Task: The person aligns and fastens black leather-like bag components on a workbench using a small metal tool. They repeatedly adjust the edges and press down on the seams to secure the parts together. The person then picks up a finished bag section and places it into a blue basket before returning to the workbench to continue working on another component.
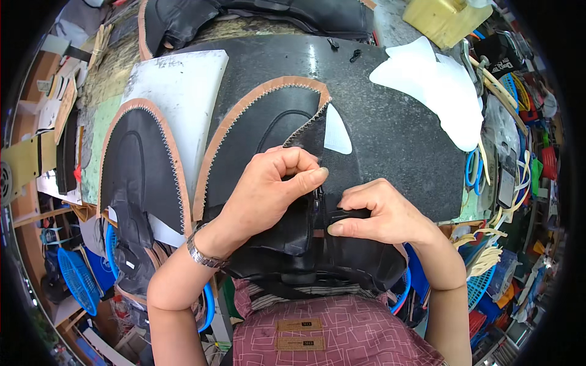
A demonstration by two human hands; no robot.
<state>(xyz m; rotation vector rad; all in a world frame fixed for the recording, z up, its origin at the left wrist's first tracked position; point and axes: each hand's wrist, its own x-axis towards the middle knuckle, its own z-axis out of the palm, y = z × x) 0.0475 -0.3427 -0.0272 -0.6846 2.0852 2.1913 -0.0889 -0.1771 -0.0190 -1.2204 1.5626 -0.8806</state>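
A black leather boot upper (244, 146) with a tan, zigzag-stitched border lies before me, its lower part at my lap. Part of its top edge is folded over. My left hand (265, 186) is closed in a pinch at the upper end of a black zipper (319, 210) that runs down the upper. The fingertips partly hide what they grip. Just right of the zipper, my right hand (384, 213) holds the upper's black leather edge between thumb and curled fingers. A second, similar boot upper (137, 158) lies to the left, apart from both hands.
A dark work board (403, 146) covers the bench, with small black zipper sliders (355, 56) at its far side. White sheet pieces (424, 85) lie to the right, near blue-handled scissors (473, 168). Another black boot upper (262, 13) lies at the back. Blue baskets (79, 280) stand below the bench.
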